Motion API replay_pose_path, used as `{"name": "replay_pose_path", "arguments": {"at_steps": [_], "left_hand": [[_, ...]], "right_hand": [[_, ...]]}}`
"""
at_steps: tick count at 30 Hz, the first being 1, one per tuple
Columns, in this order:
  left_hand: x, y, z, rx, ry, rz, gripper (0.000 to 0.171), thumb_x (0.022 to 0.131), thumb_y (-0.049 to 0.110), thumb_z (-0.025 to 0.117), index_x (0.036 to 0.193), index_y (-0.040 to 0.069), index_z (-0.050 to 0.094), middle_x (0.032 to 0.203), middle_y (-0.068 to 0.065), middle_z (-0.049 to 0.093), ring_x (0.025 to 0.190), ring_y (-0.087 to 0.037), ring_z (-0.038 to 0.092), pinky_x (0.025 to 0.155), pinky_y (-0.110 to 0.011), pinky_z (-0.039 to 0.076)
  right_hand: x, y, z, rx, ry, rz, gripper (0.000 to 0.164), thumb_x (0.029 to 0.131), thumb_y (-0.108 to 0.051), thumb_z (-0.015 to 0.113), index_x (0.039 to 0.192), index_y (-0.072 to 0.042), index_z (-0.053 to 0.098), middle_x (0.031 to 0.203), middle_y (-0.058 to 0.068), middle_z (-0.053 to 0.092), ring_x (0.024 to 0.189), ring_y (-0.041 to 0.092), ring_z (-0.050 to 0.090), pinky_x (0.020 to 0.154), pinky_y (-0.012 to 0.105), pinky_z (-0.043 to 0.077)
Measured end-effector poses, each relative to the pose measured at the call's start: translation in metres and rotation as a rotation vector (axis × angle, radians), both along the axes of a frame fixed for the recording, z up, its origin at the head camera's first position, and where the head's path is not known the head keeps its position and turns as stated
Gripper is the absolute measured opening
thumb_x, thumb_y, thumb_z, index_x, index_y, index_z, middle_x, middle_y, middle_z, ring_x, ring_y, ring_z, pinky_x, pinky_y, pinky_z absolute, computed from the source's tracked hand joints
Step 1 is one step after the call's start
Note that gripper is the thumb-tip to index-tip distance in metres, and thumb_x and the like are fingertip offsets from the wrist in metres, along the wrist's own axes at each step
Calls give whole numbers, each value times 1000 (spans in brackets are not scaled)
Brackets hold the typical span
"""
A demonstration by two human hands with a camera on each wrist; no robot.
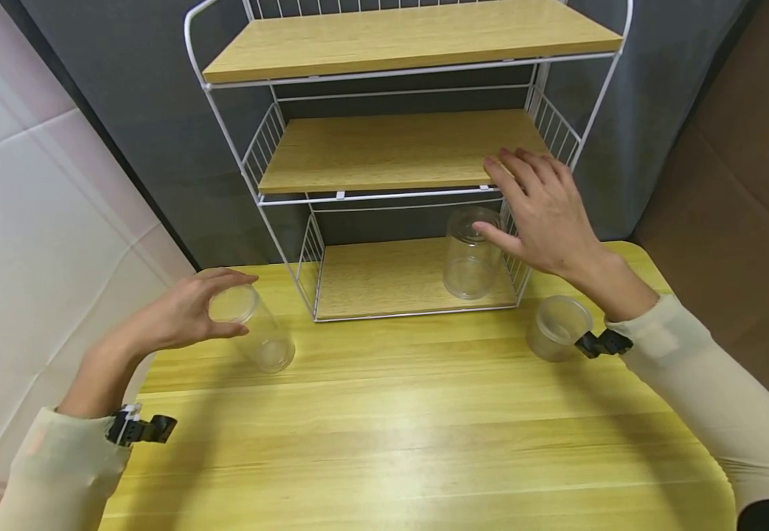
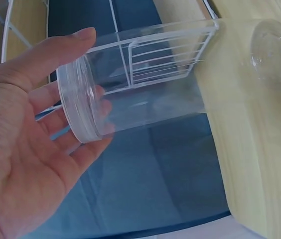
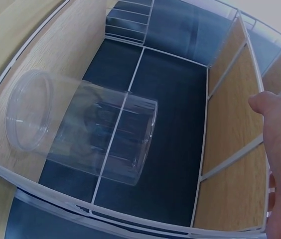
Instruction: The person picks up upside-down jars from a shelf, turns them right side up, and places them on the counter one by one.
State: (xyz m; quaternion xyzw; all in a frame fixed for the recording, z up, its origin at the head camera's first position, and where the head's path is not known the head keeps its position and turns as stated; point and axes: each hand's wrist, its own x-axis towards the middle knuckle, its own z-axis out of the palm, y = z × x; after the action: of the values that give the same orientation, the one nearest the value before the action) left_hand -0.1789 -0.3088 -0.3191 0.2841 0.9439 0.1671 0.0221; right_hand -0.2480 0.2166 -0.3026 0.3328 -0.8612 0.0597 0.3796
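Note:
On the left of the table stands a tall clear plastic jar [image 1: 268, 343] with a clear lid. My left hand [image 1: 188, 306] holds it from above around the lid [image 2: 75, 102], the thumb on one side and the fingers curled round the other. My right hand [image 1: 546, 210] is at the front right of the middle shelf, its fingers extended over the board's edge and its thumb lower, pointing left. Whether it touches the shelf is unclear. Below the right hand, another clear jar [image 3: 95, 129] stands on the bottom shelf, its thick-ringed end down.
A white wire rack [image 1: 411, 193] with wooden boards stands at the back of the table [image 1: 384, 442]. A shorter clear container [image 1: 557, 332] sits right of the rack, beneath the right forearm. Pale sheeting [image 1: 39, 221] borders the left, a brown panel [image 1: 736, 199] the right.

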Motion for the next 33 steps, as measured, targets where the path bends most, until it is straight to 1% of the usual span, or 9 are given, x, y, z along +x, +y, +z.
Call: {"name": "replay_pose_path", "arguments": {"at_steps": [5, 8, 10, 15, 18, 22, 27, 28, 33], "left_hand": [[1, -1, -1, 23, -15, 13, 74, 85, 24, 91, 146, -2, 58, 147, -29, 57, 136, -53, 51, 105, -73, 45], [1, 0, 0, 29, -7, 17, 77, 84, 27, 91, 147, -2, 57, 146, -29, 56, 134, -54, 53, 103, -73, 45], [1, 2, 0, 47, 26, 15, 77, 84, 26, 91, 147, -3, 57, 145, -29, 58, 131, -53, 56, 101, -72, 47], [1, 11, 2, 114, 158, 0, 75, 80, 22, 93, 144, -1, 61, 140, -24, 61, 126, -50, 60, 98, -68, 50], [1, 20, 6, 143, 191, 11, 76, 78, 21, 94, 144, 1, 62, 141, -21, 62, 128, -48, 60, 100, -68, 49], [3, 32, 10, 172, 203, 22, 78, 77, 21, 95, 145, 4, 62, 143, -18, 62, 129, -46, 61, 100, -67, 49], [2, 47, 10, 220, 201, 7, 81, 77, 19, 96, 148, 6, 60, 146, -18, 61, 128, -44, 62, 100, -66, 50], [2, 50, 9, 234, 195, 1, 81, 77, 18, 96, 149, 6, 60, 147, -18, 60, 123, -42, 64, 100, -65, 50], [-4, 67, 5, 283, 145, -35, 82, 79, 18, 95, 150, 7, 58, 149, -16, 59, 127, -40, 63, 106, -64, 47]], "right_hand": [[0, 0, -1, -2, -6, 1, 81, 100, -64, 49, 154, -3, 51, 153, 24, 54, 141, 47, 49, 113, 68, 38], [-1, 0, -1, 3, -7, 1, 80, 99, -62, 52, 154, -3, 51, 153, 25, 54, 140, 47, 49, 113, 68, 38], [-1, 0, -1, 6, -6, 2, 80, 99, -61, 52, 154, -3, 51, 153, 24, 53, 140, 47, 50, 112, 68, 39], [-2, 0, -1, 13, -5, -3, 80, 99, -61, 52, 154, -3, 50, 154, 24, 53, 140, 47, 49, 112, 68, 39], [-1, 1, -1, 11, -7, -5, 80, 99, -60, 53, 155, -3, 50, 154, 25, 53, 141, 47, 49, 112, 68, 38], [-1, 1, -2, 8, -2, -5, 80, 99, -60, 52, 155, -3, 50, 153, 25, 53, 140, 47, 49, 112, 68, 38], [0, -1, -3, 9, 2, -6, 79, 99, -58, 54, 154, -3, 50, 153, 25, 53, 140, 47, 49, 111, 68, 39], [0, -1, -3, 9, 3, -6, 78, 99, -58, 55, 154, -3, 50, 153, 25, 53, 140, 47, 49, 111, 68, 39], [-1, -2, -3, 5, 20, -5, 77, 99, -57, 56, 154, -3, 50, 152, 24, 54, 139, 47, 50, 110, 68, 39]]}}
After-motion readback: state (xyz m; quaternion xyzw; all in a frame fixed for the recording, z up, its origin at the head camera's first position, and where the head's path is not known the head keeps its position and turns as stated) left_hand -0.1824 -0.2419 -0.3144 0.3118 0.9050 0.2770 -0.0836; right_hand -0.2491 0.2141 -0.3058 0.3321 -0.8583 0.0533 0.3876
